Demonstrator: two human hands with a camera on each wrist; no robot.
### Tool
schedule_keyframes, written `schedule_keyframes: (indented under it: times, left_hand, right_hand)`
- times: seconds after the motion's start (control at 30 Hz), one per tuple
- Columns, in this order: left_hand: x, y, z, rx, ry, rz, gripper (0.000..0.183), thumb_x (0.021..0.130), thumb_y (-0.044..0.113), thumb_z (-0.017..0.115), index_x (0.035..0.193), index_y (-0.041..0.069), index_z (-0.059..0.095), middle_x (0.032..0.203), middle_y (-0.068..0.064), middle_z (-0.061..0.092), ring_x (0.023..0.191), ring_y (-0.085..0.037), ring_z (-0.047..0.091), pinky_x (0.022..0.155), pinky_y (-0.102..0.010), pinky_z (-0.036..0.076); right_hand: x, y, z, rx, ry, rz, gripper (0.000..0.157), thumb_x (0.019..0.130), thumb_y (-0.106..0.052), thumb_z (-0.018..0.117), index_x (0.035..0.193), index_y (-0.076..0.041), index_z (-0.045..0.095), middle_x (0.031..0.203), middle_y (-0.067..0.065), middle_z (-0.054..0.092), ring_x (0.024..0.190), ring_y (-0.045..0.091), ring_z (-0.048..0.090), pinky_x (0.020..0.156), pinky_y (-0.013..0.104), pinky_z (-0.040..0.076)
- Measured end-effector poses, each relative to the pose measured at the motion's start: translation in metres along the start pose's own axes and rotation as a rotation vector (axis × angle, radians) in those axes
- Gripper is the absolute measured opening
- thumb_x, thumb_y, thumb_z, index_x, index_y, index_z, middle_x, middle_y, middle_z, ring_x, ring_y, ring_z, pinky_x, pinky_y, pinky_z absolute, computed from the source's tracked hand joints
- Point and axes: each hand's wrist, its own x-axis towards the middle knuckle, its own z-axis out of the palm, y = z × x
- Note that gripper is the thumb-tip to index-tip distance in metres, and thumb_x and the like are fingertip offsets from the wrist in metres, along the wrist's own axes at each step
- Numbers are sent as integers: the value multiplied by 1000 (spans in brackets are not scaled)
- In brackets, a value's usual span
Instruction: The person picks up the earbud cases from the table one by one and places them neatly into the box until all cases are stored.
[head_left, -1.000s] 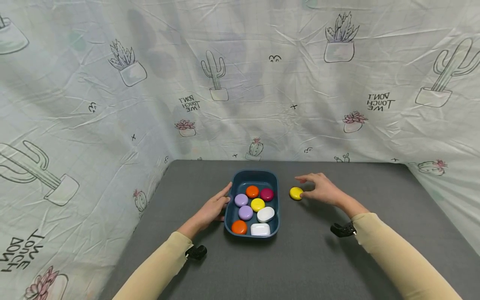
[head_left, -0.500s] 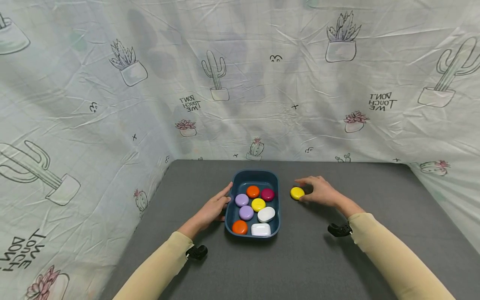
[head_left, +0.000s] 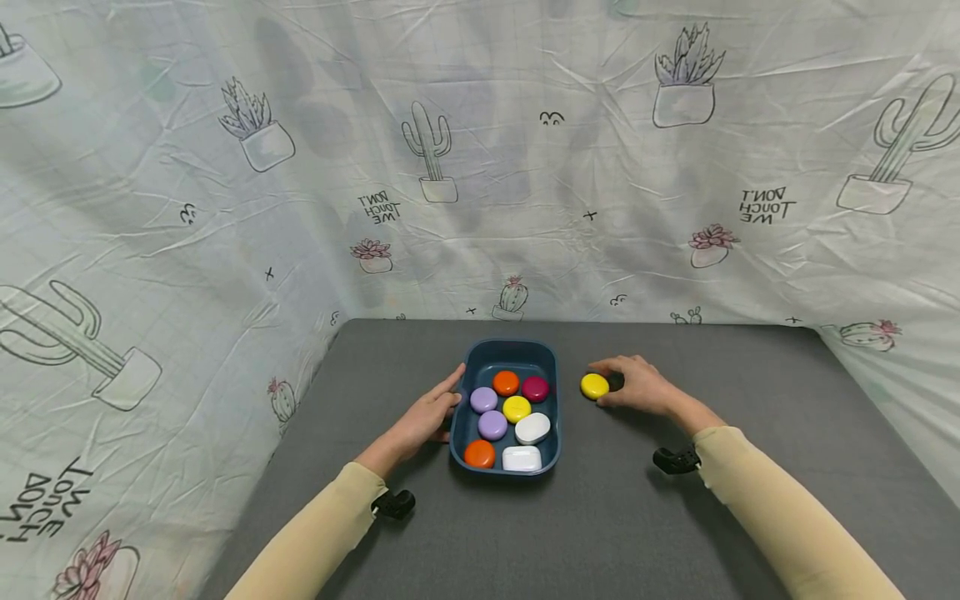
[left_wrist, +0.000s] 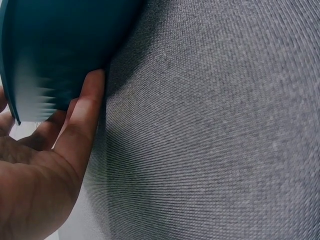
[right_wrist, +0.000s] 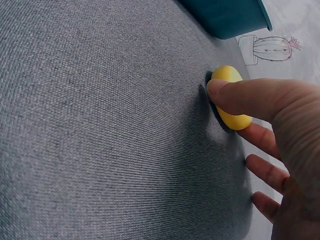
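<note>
A deep blue rectangular tray (head_left: 517, 354) stands on the grey table. My left hand (head_left: 420, 425) rests against its left wall, fingers mostly straight; the left wrist view has the thumb (left_wrist: 82, 125) touching low on the wall. To the right of the tray, a glossy yellow round disc (head_left: 594, 387) lies on the table. My right hand (head_left: 641, 385) pinches that disc, thumb on its near side and index finger on its far side. In the right wrist view the thumb (right_wrist: 250, 97) overlaps the yellow disc (right_wrist: 235, 121), while the other fingers spread apart.
Inside the tray lie orange (head_left: 506, 383), crimson (head_left: 536, 388), lilac (head_left: 483, 400) and yellow discs (head_left: 517, 409), a white oval piece (head_left: 532, 428) and a white rounded rectangular piece (head_left: 522, 458). A printed cloth (head_left: 480, 167) hangs behind the table.
My right hand has shifted slightly left, and its thumb and index finger have closed in around the yellow disc. The left hand and the tray have stayed in place.
</note>
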Motion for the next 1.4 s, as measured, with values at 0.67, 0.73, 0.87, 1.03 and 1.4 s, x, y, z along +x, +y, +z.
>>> schedule_keyframes:
  times: [0.67, 0.73, 0.87, 1.03, 1.4]
  left_hand:
    - [1, 0, 0, -16, 10, -12, 58, 108, 30, 43, 159, 50, 26, 168, -11, 23, 127, -33, 55, 76, -40, 57]
    - [1, 0, 0, -16, 10, -13, 58, 108, 30, 43, 159, 50, 26, 167, -11, 23, 127, -33, 55, 76, -40, 57]
    - [0, 0, 1, -16, 9, -13, 58, 108, 31, 43, 159, 50, 26, 167, -12, 23, 127, -33, 55, 78, -40, 58]
    - [0, 1, 1, -15, 12, -15, 58, 108, 31, 43, 159, 50, 26, 167, -12, 23, 126, -33, 56, 78, -40, 58]
    - [0, -2, -1, -11, 7, -17, 58, 107, 31, 44, 158, 52, 26, 167, -12, 23, 127, -34, 56, 79, -42, 58]
  right_hand:
    - [1, -3, 2, -14, 3, 27, 51, 85, -29, 84, 130, -10, 70, 121, 8, 66, 111, 34, 49, 93, 59, 35]
    - [1, -4, 2, -20, 1, 25, 51, 85, -30, 84, 130, -10, 70, 121, 9, 66, 110, 33, 49, 91, 57, 36]
    - [2, -9, -2, -14, 5, 26, 51, 86, -28, 84, 132, -11, 69, 123, 9, 65, 111, 32, 48, 89, 53, 37]
    - [5, -19, -9, 12, 38, 24, 53, 85, -26, 84, 134, -12, 68, 124, 9, 64, 113, 32, 45, 88, 51, 38]
    - [12, -52, -21, 69, 74, -50, 55, 87, -23, 83, 138, -15, 66, 125, 6, 63, 119, 33, 41, 93, 54, 37]
